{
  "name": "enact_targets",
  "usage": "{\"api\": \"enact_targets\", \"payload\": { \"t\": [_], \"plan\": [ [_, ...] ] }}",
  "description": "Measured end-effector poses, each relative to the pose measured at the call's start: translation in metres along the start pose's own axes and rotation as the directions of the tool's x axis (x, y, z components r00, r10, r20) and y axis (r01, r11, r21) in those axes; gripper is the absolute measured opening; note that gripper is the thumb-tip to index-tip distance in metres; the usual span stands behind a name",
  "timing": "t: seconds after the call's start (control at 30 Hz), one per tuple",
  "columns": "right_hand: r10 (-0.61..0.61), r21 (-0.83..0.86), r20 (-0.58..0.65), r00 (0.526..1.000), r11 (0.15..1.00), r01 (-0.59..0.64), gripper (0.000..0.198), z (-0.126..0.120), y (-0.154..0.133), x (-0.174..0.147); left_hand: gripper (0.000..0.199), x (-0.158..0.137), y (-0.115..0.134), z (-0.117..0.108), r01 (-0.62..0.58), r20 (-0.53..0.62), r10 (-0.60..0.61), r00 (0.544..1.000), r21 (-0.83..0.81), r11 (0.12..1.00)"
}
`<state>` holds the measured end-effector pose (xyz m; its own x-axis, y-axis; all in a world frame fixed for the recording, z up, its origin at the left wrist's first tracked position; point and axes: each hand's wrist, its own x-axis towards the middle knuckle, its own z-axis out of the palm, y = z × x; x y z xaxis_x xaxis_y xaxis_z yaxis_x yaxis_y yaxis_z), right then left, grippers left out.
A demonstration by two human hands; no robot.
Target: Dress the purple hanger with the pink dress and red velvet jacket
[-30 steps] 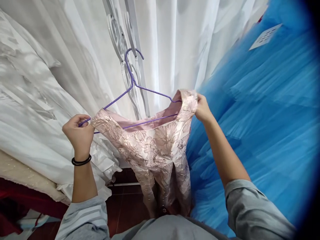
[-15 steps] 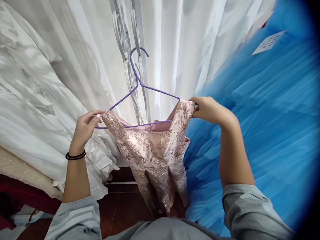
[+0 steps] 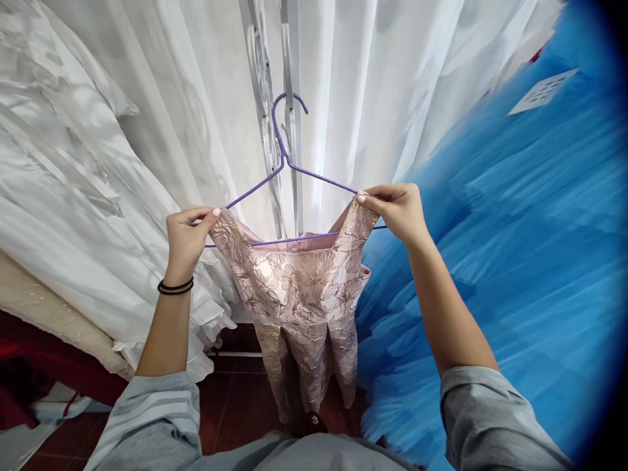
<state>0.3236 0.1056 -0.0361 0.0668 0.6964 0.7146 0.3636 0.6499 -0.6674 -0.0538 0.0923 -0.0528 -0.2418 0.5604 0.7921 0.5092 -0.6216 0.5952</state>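
Note:
A pink brocade dress (image 3: 304,281) with a shiny floral pattern hangs in front of me on a purple wire hanger (image 3: 321,178). My left hand (image 3: 189,239) pinches the dress's left shoulder strap and the hanger's end there between thumb and fingers. On the other side, my right hand (image 3: 395,208) grips the right strap near the top, thumb in front and fingers behind. The hanger's hook points up, curving to the right, with nothing in it that I can see. Below the waist the skirt falls in folds toward the floor.
White garments (image 3: 88,170) hang along the left. Behind the hanger stand a white curtain (image 3: 338,91) and an ornate metal frame (image 3: 269,131). Blue tulle (image 3: 490,275) fills the right, with a white tag (image 3: 543,91) on it. Dark red tiles (image 3: 230,399) cover the floor.
My right thumb has come round to the front of the right strap. My left hand has closed in on the left strap. The hanger and dress sit slightly further right in view.

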Motion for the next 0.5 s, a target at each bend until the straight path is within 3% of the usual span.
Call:
{"api": "enact_targets", "payload": {
  "t": [0.07, 0.13, 0.33, 0.43, 0.5],
  "plan": [
    [-0.016, 0.016, -0.093, 0.996, 1.000, 0.017, 0.027, 0.007, 0.002, 0.001, 0.023, 0.001, 0.002, 0.008, -0.001, -0.072, 0.001, 0.997, -0.003, 1.000],
    [-0.043, -0.035, -0.108, 0.993, 0.999, 0.039, 0.026, 0.011, 0.005, 0.001, 0.026, 0.001, 0.004, 0.013, -0.008, -0.080, 0.012, 0.997, 0.047, 0.999],
    [-0.035, -0.389, 0.082, 0.996, 0.919, 0.064, 0.034, 0.014, 0.004, -0.006, 0.037, -0.004, 0.014, 0.003, -0.084, 0.182, 0.011, 0.983, 0.398, 0.914],
    [0.006, -0.527, 0.108, 0.994, 0.848, 0.052, 0.037, 0.013, -0.004, -0.009, 0.041, -0.005, 0.017, -0.002, -0.144, 0.247, 0.030, 0.969, 0.456, 0.878],
    [-0.043, -0.569, 0.103, 0.994, 0.817, 0.095, 0.040, 0.014, -0.004, -0.013, 0.040, -0.006, 0.015, -0.004, -0.188, 0.245, 0.076, 0.966, 0.475, 0.860]
  ]
}}
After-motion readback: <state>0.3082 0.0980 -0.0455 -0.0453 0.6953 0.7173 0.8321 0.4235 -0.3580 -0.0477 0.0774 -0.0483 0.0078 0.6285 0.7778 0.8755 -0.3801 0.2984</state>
